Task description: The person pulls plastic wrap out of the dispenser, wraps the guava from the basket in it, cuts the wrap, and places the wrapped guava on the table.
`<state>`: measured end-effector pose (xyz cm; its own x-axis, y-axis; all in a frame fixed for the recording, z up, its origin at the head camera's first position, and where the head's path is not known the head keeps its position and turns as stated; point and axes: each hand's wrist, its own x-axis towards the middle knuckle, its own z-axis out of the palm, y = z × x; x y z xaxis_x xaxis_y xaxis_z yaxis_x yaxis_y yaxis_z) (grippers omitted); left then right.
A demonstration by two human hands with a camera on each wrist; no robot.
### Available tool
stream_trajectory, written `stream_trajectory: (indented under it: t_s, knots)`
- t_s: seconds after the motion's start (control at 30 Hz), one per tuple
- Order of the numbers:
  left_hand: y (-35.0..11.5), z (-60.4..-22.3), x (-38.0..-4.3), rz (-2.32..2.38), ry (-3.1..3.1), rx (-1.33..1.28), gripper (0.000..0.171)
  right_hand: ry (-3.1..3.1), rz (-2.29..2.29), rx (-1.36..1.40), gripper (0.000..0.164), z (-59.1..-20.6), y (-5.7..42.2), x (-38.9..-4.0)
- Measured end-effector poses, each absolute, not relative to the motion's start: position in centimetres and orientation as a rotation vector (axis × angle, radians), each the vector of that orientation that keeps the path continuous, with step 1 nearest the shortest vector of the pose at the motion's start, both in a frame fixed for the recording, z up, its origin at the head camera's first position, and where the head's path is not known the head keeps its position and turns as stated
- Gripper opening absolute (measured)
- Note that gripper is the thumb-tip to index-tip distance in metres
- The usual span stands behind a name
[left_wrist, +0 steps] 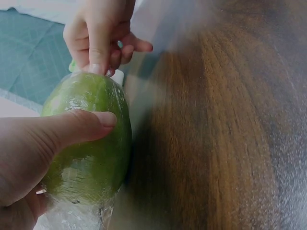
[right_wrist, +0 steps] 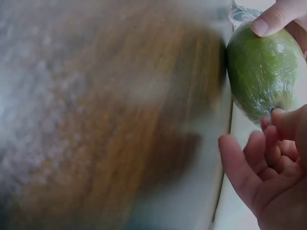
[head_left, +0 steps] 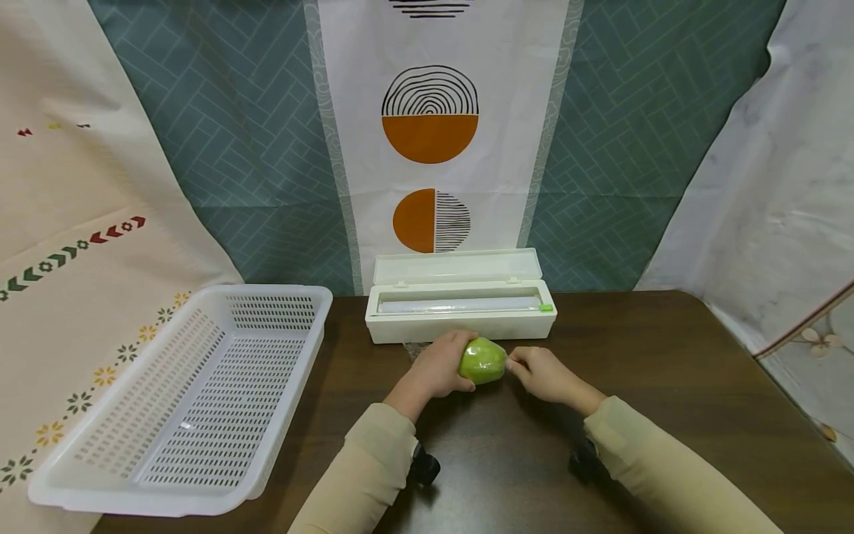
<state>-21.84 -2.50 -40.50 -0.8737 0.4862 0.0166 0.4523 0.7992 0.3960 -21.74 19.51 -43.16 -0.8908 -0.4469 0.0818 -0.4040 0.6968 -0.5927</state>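
Observation:
A smooth oval green fruit [head_left: 483, 361], mango-like in shape, is wrapped in clear cling film. My left hand [head_left: 442, 365] grips it from the left, the thumb [left_wrist: 88, 128] lying across its near side. Loose crumpled film [left_wrist: 72, 215] gathers at the fruit's left end, below the left hand in the left wrist view. At the opposite end, my right hand [head_left: 542, 373] pinches the film between thumb and fingertips, right against the fruit's tip. The remaining right fingers [right_wrist: 235, 158] are bent and hold nothing.
Just behind the hands stands a white cling film dispenser [head_left: 460, 328], its lid raised, with a film roll [head_left: 460, 305] and a green slider [head_left: 546, 307] inside. A white perforated basket [head_left: 230, 400] sits at the left of the dark wooden table [head_left: 667, 386]. Patterned cloth hangs behind.

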Motion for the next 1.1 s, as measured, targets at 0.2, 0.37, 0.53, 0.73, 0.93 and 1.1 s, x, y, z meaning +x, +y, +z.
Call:
stream_trajectory:
  t_s: [0.2, 0.37, 0.53, 0.73, 0.93, 1.1]
  knots:
    - [-2.5, -40.6, -21.9, 0.608, 2.900, 0.759, 0.082, 2.612, -1.232, -0.538, 0.027, -43.3, 20.3, -21.7]
    - [-2.5, -40.6, -21.9, 0.602, 2.904, 0.757, 0.082, 2.594, -1.287, -0.492, 0.038, -43.3, 20.4, -21.7]
    - [-2.5, -40.6, -21.8, 0.594, 2.912, 0.757, 0.081, 2.643, -1.206, -0.502, 0.037, -43.4, 19.9, -21.9]
    - [-2.4, -40.7, -21.8, 0.576, 2.927, 0.752, 0.081, 2.648, -1.131, -0.453, 0.036, -43.5, 19.2, -21.9]
    - [-2.3, -40.8, -21.7, 0.571, 2.933, 0.761, 0.081, 2.581, -1.191, -0.409, 0.037, -43.2, 18.9, -21.8]
    - [-2.4, -40.8, -21.7, 0.574, 2.929, 0.764, 0.081, 2.473, -1.294, -0.359, 0.040, -43.3, 18.9, -21.8]
